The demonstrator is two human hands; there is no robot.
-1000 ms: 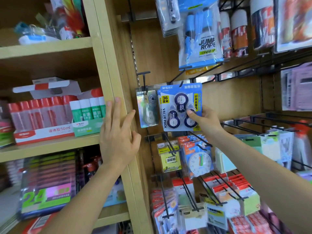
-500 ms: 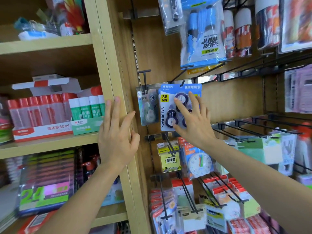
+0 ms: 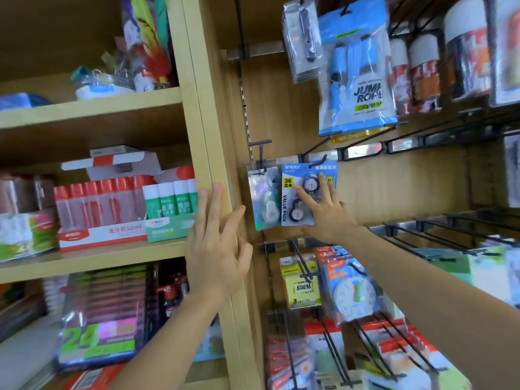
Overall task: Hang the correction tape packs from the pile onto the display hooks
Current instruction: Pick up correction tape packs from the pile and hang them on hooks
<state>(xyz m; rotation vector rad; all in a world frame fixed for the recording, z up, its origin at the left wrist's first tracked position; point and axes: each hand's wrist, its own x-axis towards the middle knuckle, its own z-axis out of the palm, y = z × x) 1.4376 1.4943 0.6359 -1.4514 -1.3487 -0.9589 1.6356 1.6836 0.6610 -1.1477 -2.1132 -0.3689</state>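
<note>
Blue correction tape pack [image 3: 291,204]: hanging on a black display hook [image 3: 315,147] against the wooden back panel, card upright, "VALUE PACK" and "36" readable down its left strip. All places below are taken from this pack.

Right hand [image 3: 329,218]: laid over the pack's right half. Fingers [image 3: 326,190] straight and spread apart, flat on the front of the blister, holding nothing. Thumb below the pack's lower edge.

Left hand [image 3: 216,260]: left of the pack and slightly lower, palm flat on the wooden upright [image 3: 197,108]. Fingers straight and close together pointing up, thumb out toward the pack. Nothing gripped.

Just left, edges touching or overlapping: a clear-fronted tape pack [image 3: 266,198] on its own hook [image 3: 261,153].

Above and right: a blue jump rope bag [image 3: 357,88].

Below: a yellow sticky-note pack [image 3: 302,285] and a toy clock pack [image 3: 354,296], both on hooks.

Far left, past the upright: shelf with boxes of red-capped glue [image 3: 104,209] and green-labelled glue sticks [image 3: 171,204].

Right, at about the pack's lower edge: bare black hooks [image 3: 450,223]. View blurred there.
</note>
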